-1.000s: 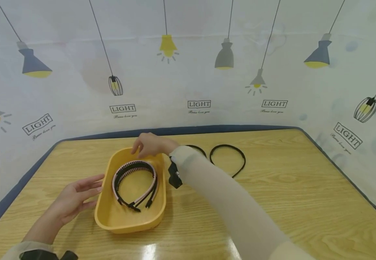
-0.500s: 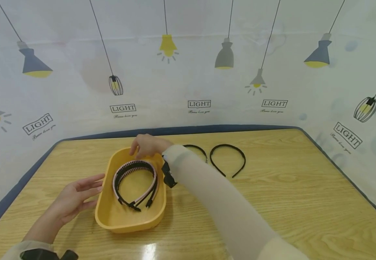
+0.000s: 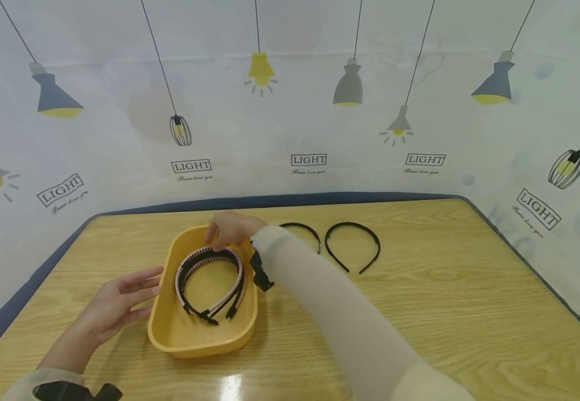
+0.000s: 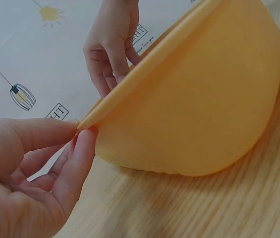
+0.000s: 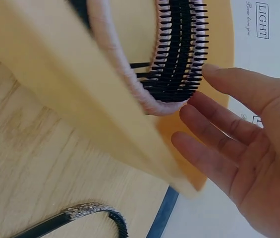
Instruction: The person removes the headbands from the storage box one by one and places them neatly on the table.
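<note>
1. Along the back edge and sides of the desk (image 3: 420, 289), a pale backdrop (image 3: 250, 133) printed with pendant lamps (image 3: 348, 86) and boxed LIGHT labels (image 3: 309, 160).
2. Nearer the desk's left edge than its right: a yellow plastic tub (image 4: 189, 109), one rounded end toward the back edge. Inside, a nested stack of pink and black toothed headbands (image 3: 202, 256), tips toward the front edge and unevenly lined up.
3. At the tub's left rim, the left hand (image 3: 114, 303): digits extended and spread, tips touching the rim, not wrapped round it.
4. Over the tub's far end, the right hand (image 3: 232, 227): thumb parted from nearly straight fingers, tips at the stack's rear arc; exact contact of each finger hard to tell.
5. Just changed: right fingertips lower and closer to the stack than half a second ago; left hand, tub and stack practically unmoved.
6. Meaning, by judgement: work now centred on the stack's rear arc, with the tub steadied from the left.
7. Toward the back edge, right of the tub and apart from it: a glitter-trimmed black headband (image 5: 85, 210), partly behind the right sleeve (image 3: 340, 312) in the head view, and just beside, a second black headband (image 3: 352, 224), tips toward the front edge.
</note>
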Action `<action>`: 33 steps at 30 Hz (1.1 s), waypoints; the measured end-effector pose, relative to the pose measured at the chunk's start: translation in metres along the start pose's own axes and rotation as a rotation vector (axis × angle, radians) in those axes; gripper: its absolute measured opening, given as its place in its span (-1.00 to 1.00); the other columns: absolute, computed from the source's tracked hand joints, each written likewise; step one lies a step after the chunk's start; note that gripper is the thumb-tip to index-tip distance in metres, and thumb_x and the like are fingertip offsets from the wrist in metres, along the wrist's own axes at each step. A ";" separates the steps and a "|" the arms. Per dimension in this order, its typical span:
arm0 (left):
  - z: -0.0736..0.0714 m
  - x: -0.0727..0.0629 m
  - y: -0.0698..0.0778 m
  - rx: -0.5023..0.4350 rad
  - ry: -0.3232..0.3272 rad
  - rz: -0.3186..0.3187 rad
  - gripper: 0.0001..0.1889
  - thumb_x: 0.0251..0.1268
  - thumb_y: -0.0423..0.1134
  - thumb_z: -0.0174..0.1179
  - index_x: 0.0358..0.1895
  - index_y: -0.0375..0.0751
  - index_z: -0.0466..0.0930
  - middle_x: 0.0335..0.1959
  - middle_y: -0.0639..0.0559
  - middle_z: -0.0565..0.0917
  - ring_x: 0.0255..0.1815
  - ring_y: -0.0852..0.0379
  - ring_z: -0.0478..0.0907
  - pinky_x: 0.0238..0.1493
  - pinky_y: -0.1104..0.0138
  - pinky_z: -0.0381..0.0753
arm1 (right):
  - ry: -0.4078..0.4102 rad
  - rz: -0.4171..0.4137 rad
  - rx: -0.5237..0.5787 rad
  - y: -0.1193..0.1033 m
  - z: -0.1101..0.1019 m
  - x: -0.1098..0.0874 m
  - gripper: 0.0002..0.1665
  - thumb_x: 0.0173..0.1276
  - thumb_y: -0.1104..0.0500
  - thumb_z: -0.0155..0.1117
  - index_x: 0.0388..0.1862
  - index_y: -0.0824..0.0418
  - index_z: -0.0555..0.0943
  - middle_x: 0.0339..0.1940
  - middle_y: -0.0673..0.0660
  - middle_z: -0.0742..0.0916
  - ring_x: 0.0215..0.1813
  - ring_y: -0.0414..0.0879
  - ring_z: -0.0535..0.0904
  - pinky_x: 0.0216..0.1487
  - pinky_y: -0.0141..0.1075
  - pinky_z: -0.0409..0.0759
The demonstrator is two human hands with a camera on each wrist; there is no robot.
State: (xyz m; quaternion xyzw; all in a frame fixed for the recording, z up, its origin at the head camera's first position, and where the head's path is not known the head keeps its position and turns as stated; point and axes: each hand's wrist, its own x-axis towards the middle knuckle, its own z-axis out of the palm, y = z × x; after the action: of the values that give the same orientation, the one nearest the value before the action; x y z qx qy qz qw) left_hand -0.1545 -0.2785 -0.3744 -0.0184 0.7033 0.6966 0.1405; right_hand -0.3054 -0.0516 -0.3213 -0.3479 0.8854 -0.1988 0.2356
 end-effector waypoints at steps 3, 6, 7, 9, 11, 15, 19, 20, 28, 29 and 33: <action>0.000 0.000 0.000 -0.001 0.001 -0.002 -0.62 0.30 -0.31 0.12 0.14 0.12 0.48 -0.10 0.17 0.53 -0.12 0.26 0.56 -0.22 0.29 0.62 | -0.012 0.013 0.021 0.003 0.001 0.000 -0.66 0.27 0.26 0.23 0.04 0.13 0.61 -0.10 0.03 0.62 -0.68 -0.20 0.22 -0.65 -0.42 0.33; 0.001 0.000 0.001 0.005 0.006 -0.004 -0.63 0.30 -0.30 0.12 0.14 0.13 0.48 -0.10 0.18 0.53 -0.12 0.26 0.56 -0.22 0.29 0.62 | -0.017 0.017 0.045 0.006 0.002 0.000 -0.66 0.27 0.28 0.22 0.04 0.15 0.61 -0.19 0.01 0.62 -0.62 -0.17 0.29 -0.64 -0.40 0.32; 0.001 0.000 0.001 0.006 0.006 -0.004 -0.63 0.30 -0.30 0.12 0.14 0.12 0.48 -0.10 0.18 0.54 -0.12 0.26 0.56 -0.23 0.29 0.62 | -0.016 0.016 0.051 0.006 0.002 0.000 -0.66 0.27 0.29 0.22 0.04 0.16 0.61 -0.23 0.01 0.62 -0.59 -0.16 0.32 -0.63 -0.39 0.34; 0.001 0.000 0.001 0.008 0.009 -0.002 -0.62 0.30 -0.30 0.12 0.15 0.11 0.47 -0.10 0.18 0.54 -0.12 0.26 0.55 -0.23 0.30 0.62 | -0.015 0.013 0.050 0.007 0.002 -0.001 -0.67 0.27 0.29 0.22 0.03 0.16 0.61 -0.28 0.02 0.62 -0.52 -0.13 0.39 -0.62 -0.39 0.37; 0.001 0.000 0.002 0.011 0.006 0.003 -0.61 0.30 -0.30 0.12 0.17 0.09 0.46 -0.10 0.18 0.54 -0.12 0.27 0.55 -0.24 0.30 0.62 | -0.013 0.011 0.044 0.007 0.003 -0.001 -0.67 0.27 0.28 0.22 0.03 0.16 0.62 -0.31 0.02 0.62 -0.50 -0.11 0.42 -0.62 -0.39 0.39; 0.002 -0.001 0.002 0.015 0.009 0.006 -0.62 0.30 -0.31 0.12 0.17 0.08 0.46 -0.10 0.18 0.54 -0.12 0.27 0.55 -0.24 0.30 0.62 | -0.008 0.005 0.023 0.007 0.003 0.000 -0.68 0.28 0.29 0.21 0.03 0.14 0.62 -0.31 0.00 0.61 -0.50 -0.11 0.44 -0.60 -0.38 0.44; 0.002 -0.001 0.002 0.005 0.005 0.007 -0.62 0.30 -0.32 0.12 0.15 0.09 0.47 -0.11 0.18 0.54 -0.13 0.26 0.56 -0.24 0.30 0.62 | -0.003 0.003 0.011 0.008 0.004 0.001 -0.68 0.29 0.30 0.20 0.02 0.14 0.62 -0.27 0.01 0.61 -0.45 -0.10 0.49 -0.47 -0.30 0.54; 0.002 -0.001 0.002 0.003 0.004 0.006 -0.62 0.30 -0.32 0.11 0.15 0.09 0.47 -0.11 0.18 0.55 -0.13 0.26 0.56 -0.24 0.30 0.62 | -0.001 0.001 0.012 0.008 0.004 0.001 -0.68 0.29 0.31 0.20 0.01 0.14 0.62 -0.26 0.01 0.61 -0.44 -0.09 0.50 -0.45 -0.28 0.56; 0.002 0.000 0.002 0.006 0.005 -0.003 -0.59 0.30 -0.30 0.12 0.20 0.05 0.44 -0.10 0.18 0.54 -0.12 0.26 0.55 -0.23 0.30 0.62 | 0.019 -0.016 0.049 0.008 0.003 0.002 -0.69 0.27 0.35 0.20 -0.01 0.19 0.63 -0.17 0.06 0.64 -0.35 -0.14 0.55 -0.33 -0.30 0.62; 0.001 0.000 0.002 0.007 0.002 -0.003 -0.59 0.30 -0.29 0.12 0.21 0.04 0.43 -0.10 0.18 0.53 -0.12 0.26 0.55 -0.23 0.29 0.62 | 0.022 -0.016 0.057 0.009 0.003 0.002 -0.69 0.27 0.36 0.20 -0.01 0.19 0.63 -0.16 0.06 0.64 -0.34 -0.15 0.55 -0.33 -0.30 0.62; 0.002 0.000 0.002 0.015 0.017 -0.017 -0.61 0.28 -0.28 0.15 0.17 0.09 0.46 -0.10 0.19 0.54 -0.12 0.25 0.56 -0.22 0.30 0.62 | 0.029 -0.023 0.080 0.008 0.002 0.002 -0.68 0.26 0.37 0.19 -0.01 0.19 0.63 -0.13 0.09 0.65 -0.31 -0.16 0.56 -0.36 -0.34 0.62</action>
State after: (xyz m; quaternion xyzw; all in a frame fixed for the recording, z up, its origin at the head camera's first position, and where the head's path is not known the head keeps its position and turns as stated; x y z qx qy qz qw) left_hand -0.1545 -0.2764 -0.3722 -0.0292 0.7095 0.6898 0.1408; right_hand -0.3102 -0.0481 -0.3277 -0.3454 0.8760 -0.2418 0.2341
